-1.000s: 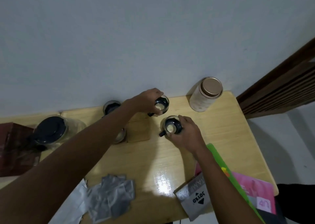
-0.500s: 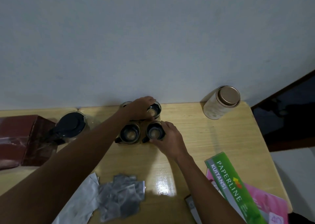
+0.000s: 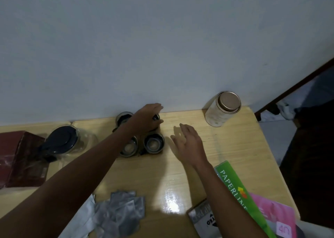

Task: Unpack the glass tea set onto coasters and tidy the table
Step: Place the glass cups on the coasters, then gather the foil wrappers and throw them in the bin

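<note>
Left hand grips a glass cup by the wall; right hand hovers open-fingered beside another cup on the bench.

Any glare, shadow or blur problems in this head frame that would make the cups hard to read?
Head view: dim overall; a bright glare patch on the table near its front edge, clear of the cups; the left hand covers and shades the back-right cup; the right hand looks slightly soft; wide-angle bending at the edges.
</note>
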